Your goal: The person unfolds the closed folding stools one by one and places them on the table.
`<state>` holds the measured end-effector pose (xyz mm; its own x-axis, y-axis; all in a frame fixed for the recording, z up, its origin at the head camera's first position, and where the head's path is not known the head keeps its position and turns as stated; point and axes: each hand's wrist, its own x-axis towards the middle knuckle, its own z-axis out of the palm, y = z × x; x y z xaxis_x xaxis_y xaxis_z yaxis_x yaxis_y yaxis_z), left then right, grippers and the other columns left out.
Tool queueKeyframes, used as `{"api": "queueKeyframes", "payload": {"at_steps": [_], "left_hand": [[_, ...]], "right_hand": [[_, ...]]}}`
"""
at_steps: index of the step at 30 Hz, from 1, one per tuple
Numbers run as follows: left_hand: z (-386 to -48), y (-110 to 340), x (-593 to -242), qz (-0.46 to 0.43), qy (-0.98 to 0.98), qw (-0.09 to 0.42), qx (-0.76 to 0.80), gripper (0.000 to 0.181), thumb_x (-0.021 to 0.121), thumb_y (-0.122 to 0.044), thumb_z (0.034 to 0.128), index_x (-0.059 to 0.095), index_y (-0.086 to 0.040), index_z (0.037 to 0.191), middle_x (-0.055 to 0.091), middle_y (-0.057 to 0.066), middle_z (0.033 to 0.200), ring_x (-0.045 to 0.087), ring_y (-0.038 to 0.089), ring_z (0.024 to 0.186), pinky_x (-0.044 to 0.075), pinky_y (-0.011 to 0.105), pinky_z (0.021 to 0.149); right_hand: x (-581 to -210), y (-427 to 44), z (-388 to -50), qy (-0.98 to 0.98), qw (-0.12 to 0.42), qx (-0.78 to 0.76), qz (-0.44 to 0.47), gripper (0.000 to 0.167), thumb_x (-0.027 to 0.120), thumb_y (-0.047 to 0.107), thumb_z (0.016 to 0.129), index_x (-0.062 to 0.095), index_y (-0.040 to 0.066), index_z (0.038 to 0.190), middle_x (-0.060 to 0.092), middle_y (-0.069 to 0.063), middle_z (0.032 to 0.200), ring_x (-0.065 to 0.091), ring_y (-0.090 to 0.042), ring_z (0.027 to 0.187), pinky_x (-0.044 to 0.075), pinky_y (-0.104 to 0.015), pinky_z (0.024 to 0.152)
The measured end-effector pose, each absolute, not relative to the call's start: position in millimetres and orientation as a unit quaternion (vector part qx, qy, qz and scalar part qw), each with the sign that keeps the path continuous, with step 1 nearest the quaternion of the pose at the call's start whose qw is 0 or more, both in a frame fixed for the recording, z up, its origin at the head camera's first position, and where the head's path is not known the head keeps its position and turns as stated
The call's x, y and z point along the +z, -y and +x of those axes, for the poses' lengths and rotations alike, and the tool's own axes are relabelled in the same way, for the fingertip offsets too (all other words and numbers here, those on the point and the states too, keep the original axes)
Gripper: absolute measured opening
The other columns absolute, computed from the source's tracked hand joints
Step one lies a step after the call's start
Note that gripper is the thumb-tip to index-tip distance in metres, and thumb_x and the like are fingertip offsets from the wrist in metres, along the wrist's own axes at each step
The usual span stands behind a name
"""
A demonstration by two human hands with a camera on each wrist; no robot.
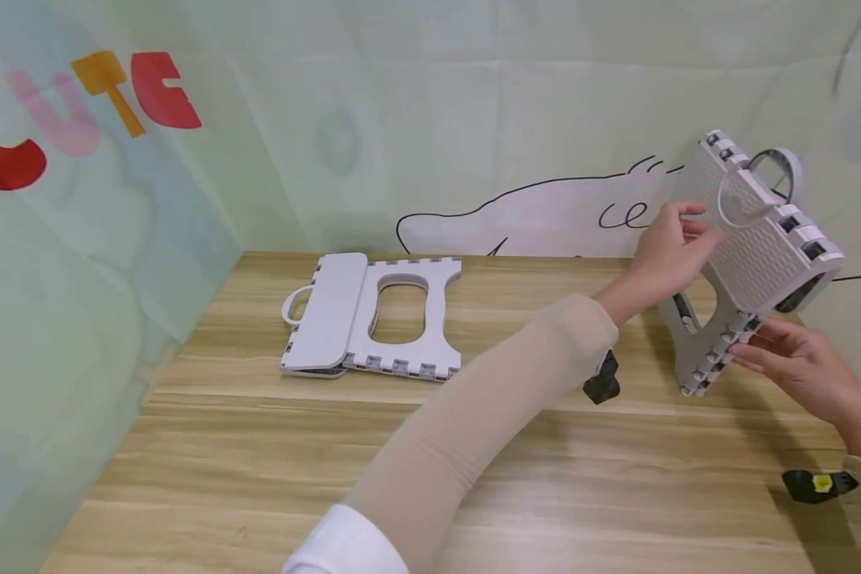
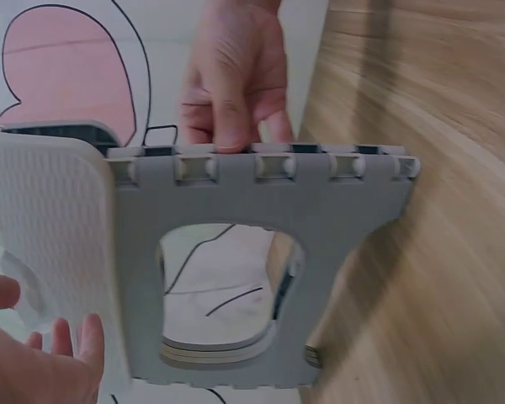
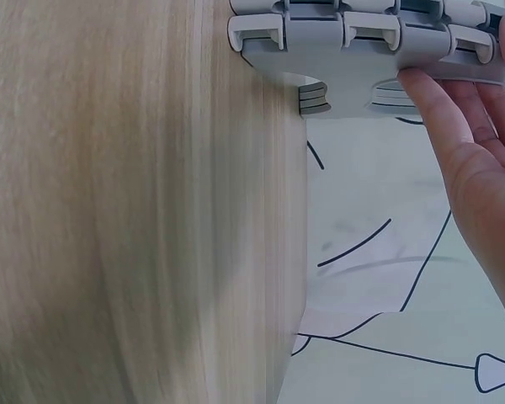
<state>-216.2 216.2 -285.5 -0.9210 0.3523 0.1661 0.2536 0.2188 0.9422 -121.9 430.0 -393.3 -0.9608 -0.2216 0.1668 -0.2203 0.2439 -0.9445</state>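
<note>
A grey folding step stool (image 1: 753,255), folded, is held upright at the right of the table with its textured top panel and loop handle (image 1: 782,171) uppermost. My right hand (image 1: 803,371) grips its hinged side edge, the thumb against the edge in the left wrist view. Beside the textured panel is my left hand (image 1: 670,247), its fingers loosely bent near the handle; contact with the panel is unclear. In the right wrist view the right hand (image 3: 480,160) is under the stool's hinges (image 3: 370,34). Whether the legs touch the table cannot be told.
A second folded step stool (image 1: 330,319) lies flat at the back left of the wooden table (image 1: 258,462), its handle pointing left. Printed fabric (image 1: 430,119) hangs along the back and left edges. Black wrist mounts (image 1: 603,381) project from both sleeves.
</note>
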Motion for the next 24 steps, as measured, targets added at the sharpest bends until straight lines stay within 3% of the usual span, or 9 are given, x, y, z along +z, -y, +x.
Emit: {"api": "queueKeyframes", "payload": {"at_steps": [7, 14, 19, 24], "left_hand": [[-213, -208, -314, 0.215, -0.787, 0.056, 0.576, 0.033, 0.054, -0.020, 0.0994, 0.054, -0.013, 0.131, 0.062, -0.007, 0.111, 0.056, -0.001, 0.100, 0.041, 0.009, 0.081], [-202, -207, -340, 0.251, -0.763, 0.124, 0.582, 0.049, 0.064, -0.001, 0.0822, 0.051, -0.007, 0.128, 0.059, -0.005, 0.104, 0.055, -0.001, 0.094, 0.041, 0.005, 0.078], [-193, -207, -356, 0.289, -0.770, 0.181, 0.539, 0.062, 0.075, -0.011, 0.0856, 0.042, -0.010, 0.138, 0.055, -0.004, 0.116, 0.054, 0.002, 0.105, 0.041, 0.007, 0.080], [-187, -210, -364, 0.309, -0.797, 0.169, 0.491, 0.076, 0.083, -0.019, 0.0809, 0.039, -0.011, 0.142, 0.054, -0.004, 0.122, 0.054, -0.001, 0.109, 0.039, 0.006, 0.080]], "right_hand": [[-394, -429, -122, -0.803, -0.005, -0.580, -0.135, 0.050, 0.052, -0.015, 0.096, 0.061, 0.019, 0.132, 0.064, 0.017, 0.119, 0.062, 0.005, 0.102, 0.050, -0.011, 0.080], [-396, -429, -122, -0.787, -0.002, -0.600, -0.144, 0.051, 0.050, -0.016, 0.096, 0.060, 0.017, 0.134, 0.065, 0.016, 0.121, 0.062, 0.004, 0.105, 0.050, -0.011, 0.081], [-397, -429, -122, -0.749, 0.008, -0.640, -0.168, 0.053, 0.047, -0.019, 0.096, 0.058, 0.011, 0.138, 0.065, 0.010, 0.124, 0.063, 0.000, 0.108, 0.051, -0.014, 0.083], [-396, -427, -123, -0.747, 0.012, -0.645, -0.160, 0.051, 0.049, -0.018, 0.096, 0.059, 0.010, 0.137, 0.066, 0.010, 0.122, 0.063, 0.000, 0.106, 0.051, -0.014, 0.083]]}}
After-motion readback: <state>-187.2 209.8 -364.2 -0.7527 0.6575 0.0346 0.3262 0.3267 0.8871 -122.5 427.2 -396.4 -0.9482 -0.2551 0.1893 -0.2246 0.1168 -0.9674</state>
